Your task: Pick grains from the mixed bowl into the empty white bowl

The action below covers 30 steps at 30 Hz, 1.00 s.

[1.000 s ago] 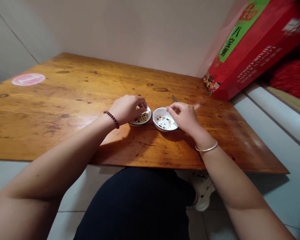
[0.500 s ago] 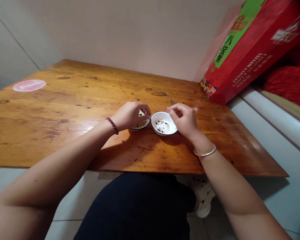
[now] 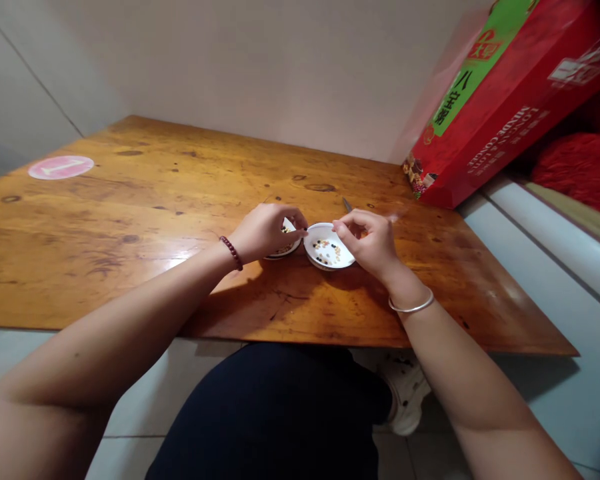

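Note:
My left hand (image 3: 267, 231) is over the left white bowl (image 3: 296, 248) and hides most of it. Its thumb and forefinger pinch a small dark bean (image 3: 306, 231) beside the rim of the right white bowl (image 3: 330, 265). Yellowish and dark grains show in the left bowl. Inside the right bowl lie scattered pale, orange and black beans (image 3: 334, 251). At this bowl's far right rim, my right hand (image 3: 370, 241) has thumb and forefinger pressed together; what sits between them, if anything, is too small to make out.
Both bowls stand near the front of a wooden table (image 3: 180, 193). Behind my right hand lies a thin dark pointed object (image 3: 347, 204). A red gift box (image 3: 500, 113) leans at the back right by the wall, and a round pink sticker (image 3: 61, 167) marks the left side.
My left hand has shifted slightly to the right, toward the right bowl, with its pinch kept. My right hand stays almost in place. The view has moved slightly.

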Motion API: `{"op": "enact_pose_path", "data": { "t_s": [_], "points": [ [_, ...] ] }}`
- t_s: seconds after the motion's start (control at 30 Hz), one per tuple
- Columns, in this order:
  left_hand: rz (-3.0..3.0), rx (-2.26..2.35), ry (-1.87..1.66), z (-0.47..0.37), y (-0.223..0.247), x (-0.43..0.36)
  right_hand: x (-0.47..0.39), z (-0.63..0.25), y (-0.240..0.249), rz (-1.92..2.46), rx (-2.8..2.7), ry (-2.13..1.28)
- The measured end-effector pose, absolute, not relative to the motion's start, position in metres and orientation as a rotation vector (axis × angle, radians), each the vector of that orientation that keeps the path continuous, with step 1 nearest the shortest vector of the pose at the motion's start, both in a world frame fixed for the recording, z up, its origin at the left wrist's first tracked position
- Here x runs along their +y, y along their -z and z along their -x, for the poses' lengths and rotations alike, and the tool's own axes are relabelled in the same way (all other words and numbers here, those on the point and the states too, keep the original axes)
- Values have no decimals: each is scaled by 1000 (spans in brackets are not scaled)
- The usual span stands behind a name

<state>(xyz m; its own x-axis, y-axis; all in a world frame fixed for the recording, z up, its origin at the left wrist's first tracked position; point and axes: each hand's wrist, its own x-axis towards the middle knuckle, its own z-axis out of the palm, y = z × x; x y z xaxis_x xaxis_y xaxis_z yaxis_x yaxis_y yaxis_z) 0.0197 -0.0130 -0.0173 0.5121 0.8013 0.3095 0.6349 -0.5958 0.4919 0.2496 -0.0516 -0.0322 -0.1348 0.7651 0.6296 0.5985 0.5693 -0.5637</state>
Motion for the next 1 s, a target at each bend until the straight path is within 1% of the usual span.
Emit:
{"op": "enact_pose_path", "data": {
  "t_s": [1.0],
  "points": [
    [-2434, 1182, -744, -22, 15, -17, -50, -250, 33, 1165, -1842, -180]
  ]
}}
